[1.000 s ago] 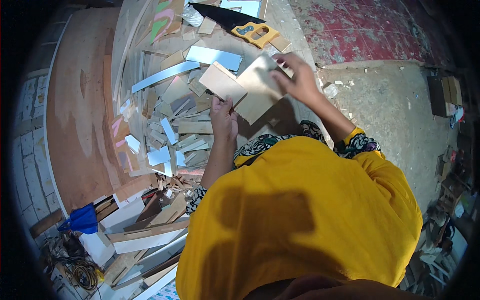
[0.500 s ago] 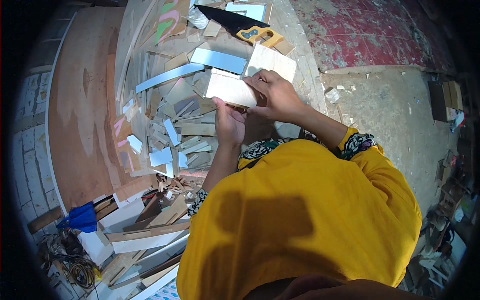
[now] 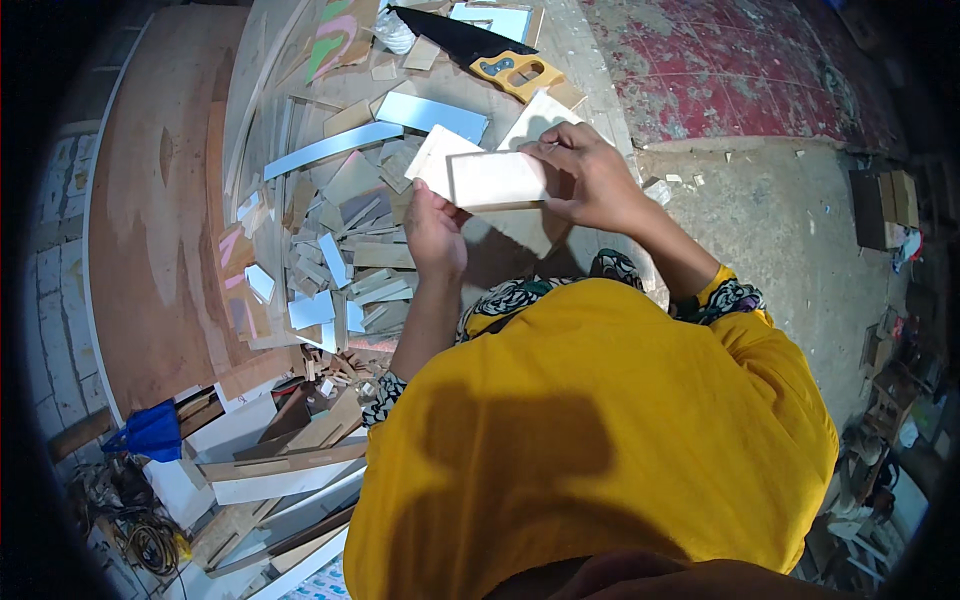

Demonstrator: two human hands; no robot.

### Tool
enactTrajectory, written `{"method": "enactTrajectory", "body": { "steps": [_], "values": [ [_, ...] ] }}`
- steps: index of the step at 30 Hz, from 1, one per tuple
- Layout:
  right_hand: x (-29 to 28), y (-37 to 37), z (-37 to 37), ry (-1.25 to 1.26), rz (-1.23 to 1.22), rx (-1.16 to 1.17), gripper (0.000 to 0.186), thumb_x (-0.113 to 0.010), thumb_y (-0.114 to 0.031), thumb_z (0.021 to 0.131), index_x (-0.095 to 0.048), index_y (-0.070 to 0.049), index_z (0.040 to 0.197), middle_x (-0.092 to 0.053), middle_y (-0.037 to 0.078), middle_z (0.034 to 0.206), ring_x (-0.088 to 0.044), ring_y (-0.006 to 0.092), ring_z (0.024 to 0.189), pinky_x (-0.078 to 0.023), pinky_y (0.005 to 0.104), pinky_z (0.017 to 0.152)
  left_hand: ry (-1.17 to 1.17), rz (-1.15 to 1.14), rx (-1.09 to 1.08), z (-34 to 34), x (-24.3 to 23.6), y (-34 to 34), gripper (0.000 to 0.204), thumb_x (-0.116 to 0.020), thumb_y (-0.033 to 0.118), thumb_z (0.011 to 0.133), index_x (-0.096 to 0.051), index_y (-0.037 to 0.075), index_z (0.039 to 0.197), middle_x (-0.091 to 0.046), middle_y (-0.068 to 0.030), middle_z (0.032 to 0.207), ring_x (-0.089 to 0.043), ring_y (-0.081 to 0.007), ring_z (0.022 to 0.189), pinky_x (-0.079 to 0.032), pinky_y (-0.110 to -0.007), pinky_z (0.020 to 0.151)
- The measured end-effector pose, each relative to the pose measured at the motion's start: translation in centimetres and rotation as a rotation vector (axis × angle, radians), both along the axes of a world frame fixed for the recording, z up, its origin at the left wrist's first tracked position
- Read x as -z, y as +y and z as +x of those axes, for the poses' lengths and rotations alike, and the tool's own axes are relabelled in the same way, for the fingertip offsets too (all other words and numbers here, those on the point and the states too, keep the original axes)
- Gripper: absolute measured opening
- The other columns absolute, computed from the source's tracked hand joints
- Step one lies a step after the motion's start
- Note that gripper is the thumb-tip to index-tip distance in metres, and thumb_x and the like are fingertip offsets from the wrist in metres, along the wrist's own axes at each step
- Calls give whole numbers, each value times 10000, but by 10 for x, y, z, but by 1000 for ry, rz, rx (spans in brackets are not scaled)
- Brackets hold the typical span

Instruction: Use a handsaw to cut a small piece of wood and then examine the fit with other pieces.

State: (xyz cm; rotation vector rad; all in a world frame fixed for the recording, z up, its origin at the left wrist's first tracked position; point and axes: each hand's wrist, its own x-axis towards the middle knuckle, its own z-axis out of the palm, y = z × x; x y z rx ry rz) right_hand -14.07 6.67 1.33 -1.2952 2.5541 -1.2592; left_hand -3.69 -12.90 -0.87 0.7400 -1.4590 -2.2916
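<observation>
My left hand [image 3: 437,235] grips the left end of a pale wooden board piece [image 3: 434,152], thumb on its edge. Over that piece lies a second pale rectangular wooden piece [image 3: 498,180], its left end overlapping the first at an angle. The right end of this upper piece is pinched by my right hand [image 3: 597,185], thumb below and fingers above. Another pale board piece [image 3: 540,112] shows just beyond my right hand, partly hidden by it. Beneath the held pieces the work surface is in shadow.
A handsaw [image 3: 515,72] with a yellow handle lies at the far side. Blue-white strips [image 3: 335,150] and a heap of wood offcuts [image 3: 375,255] cover the surface to the left. A large brown plywood sheet [image 3: 155,220] stands farther left. A cardboard box [image 3: 882,208] is at the right.
The held pieces have separated into a visible overlapping pair. My right hand has moved right and slightly nearer with the upper piece; my left hand has shifted a little left.
</observation>
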Motion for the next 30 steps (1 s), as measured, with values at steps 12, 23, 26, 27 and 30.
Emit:
{"method": "enactTrajectory", "body": {
  "steps": [12, 23, 26, 27, 30],
  "values": [
    [-23, 22, -5, 188, -25, -160, 577, -714, -9, 535, -641, -150, 1090, -557, 85, 1029, -537, 270, 952, -489, 349, 785, 106, -299, -118, 3, -38, -4, 365, -398, 248, 959, -584, -62, 1011, -633, -94, 913, -580, -123, 801, -441, -261, 756],
    [-28, 22, 2, 145, -102, -164, 580, -693, 26, 559, -637, -165, 1104, -547, 73, 1041, -531, 259, 956, -488, 343, 779, 220, -462, -133, 22, -53, 2, 377, -352, 230, 968, -583, -67, 985, -622, -90, 880, -561, -118, 784, -432, -248, 713],
    [-27, 24, 3, 156, -112, -166, 586, -688, 32, 562, -637, -177, 1107, -545, 69, 1045, -531, 253, 952, -489, 335, 772, 248, -525, -165, 21, -63, 9, 382, -349, 234, 967, -586, -66, 970, -622, -89, 864, -560, -119, 769, -431, -247, 692],
    [-27, 24, 4, 125, -105, -167, 624, -696, 28, 542, -632, -178, 1127, -541, 70, 1053, -521, 248, 987, -463, 349, 824, 248, -525, -166, 22, -64, 9, 382, -349, 234, 967, -586, -66, 970, -622, -89, 864, -560, -119, 769, -431, -247, 692],
    [-28, 25, 6, 97, -95, -164, 658, -706, 19, 524, -628, -181, 1146, -536, 69, 1061, -509, 243, 1023, -436, 361, 872, 274, -564, -161, 23, -65, 9, 390, -350, 243, 966, -587, -66, 960, -621, -90, 852, -559, -119, 758, -430, -250, 680]
  ]
}}
